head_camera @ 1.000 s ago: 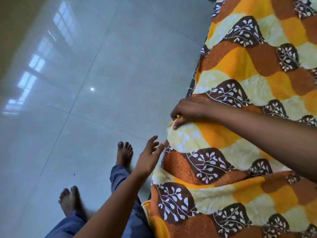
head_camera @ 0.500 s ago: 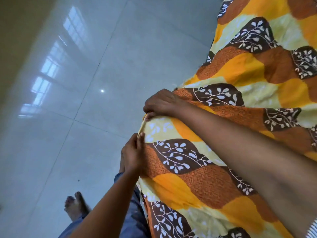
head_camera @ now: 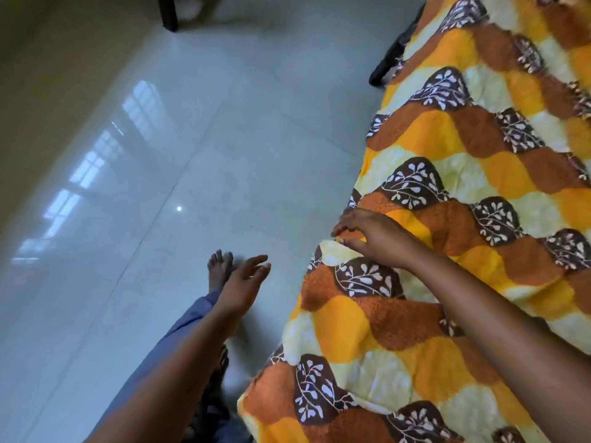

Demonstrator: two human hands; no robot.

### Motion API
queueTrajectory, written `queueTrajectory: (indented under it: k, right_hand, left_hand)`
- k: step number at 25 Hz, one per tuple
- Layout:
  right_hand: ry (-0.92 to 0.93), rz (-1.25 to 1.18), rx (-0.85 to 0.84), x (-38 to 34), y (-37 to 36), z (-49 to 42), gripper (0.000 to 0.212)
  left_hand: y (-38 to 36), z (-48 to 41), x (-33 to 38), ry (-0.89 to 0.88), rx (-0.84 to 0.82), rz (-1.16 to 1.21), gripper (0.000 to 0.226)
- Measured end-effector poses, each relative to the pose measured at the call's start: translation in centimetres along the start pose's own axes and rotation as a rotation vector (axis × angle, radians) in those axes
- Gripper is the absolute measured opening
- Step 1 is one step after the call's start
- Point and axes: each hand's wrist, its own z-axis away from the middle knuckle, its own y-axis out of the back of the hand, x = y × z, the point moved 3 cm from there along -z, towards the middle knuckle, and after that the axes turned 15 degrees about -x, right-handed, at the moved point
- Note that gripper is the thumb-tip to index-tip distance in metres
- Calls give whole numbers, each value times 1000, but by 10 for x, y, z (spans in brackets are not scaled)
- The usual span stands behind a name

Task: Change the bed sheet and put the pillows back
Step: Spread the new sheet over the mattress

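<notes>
A bed sheet (head_camera: 473,174) patterned in orange, yellow, brown and cream with white leaf motifs covers the bed along the right side. My right hand (head_camera: 374,238) lies on the sheet's left edge, fingers bent and thumb pressed against the fabric, pinching the edge. My left hand (head_camera: 243,282) hovers over the floor to the left of the bed, fingers spread and holding nothing. No pillows are in view.
A glossy pale tiled floor (head_camera: 179,161) fills the left side. My bare foot (head_camera: 219,266) and blue trouser leg (head_camera: 179,340) stand beside the bed. A dark furniture leg (head_camera: 168,12) stands at the top. A dark bed frame part (head_camera: 388,60) shows past the sheet.
My left hand has let go of the sheet's edge and moved left, away from the bed. My right hand stays on the edge. The view has tilted, showing more floor.
</notes>
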Motion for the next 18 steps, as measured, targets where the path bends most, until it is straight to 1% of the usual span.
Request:
queueTrajectory:
  k: [3,4,5,7,9,10,12,13,14,16,18]
  right_hand:
    - [-74,88,-30,35,54,-19,23]
    - [-94,145,-70,47,67,-36,25]
    - [-97,230,-120,57,75,-57,28]
    - [-60,493,-280,77,78,-98,37]
    - [-56,768,-477,98,70,-128,46]
    - [-93,860,-555,108,69,-138,48]
    - [-117,944,-644,117,75,-147,48]
    - [-87,951,-642,117,83,-149,46]
    - [-56,907,-605,115,93,-150,43]
    - [-12,744,-504,104,115,-154,37]
    - [105,699,-376,89,137,-164,34]
  left_hand:
    - [-6,-26,48,14,-21,36,32]
    - [-7,-39,59,14,-31,26,32]
    - [-9,-50,73,40,-44,-38,31]
    - [-14,-64,95,79,-77,-198,31]
    - [-19,-89,99,108,-96,-150,28]
    - [-21,-100,102,97,-123,-109,25]
    - [-25,-123,99,81,-152,-78,24]
    - [-27,-133,98,80,-157,-69,28]
    - [-31,-138,105,60,-145,-35,32]
    - [-42,-144,119,26,-138,81,37]
    - [-53,-154,139,2,-124,147,49]
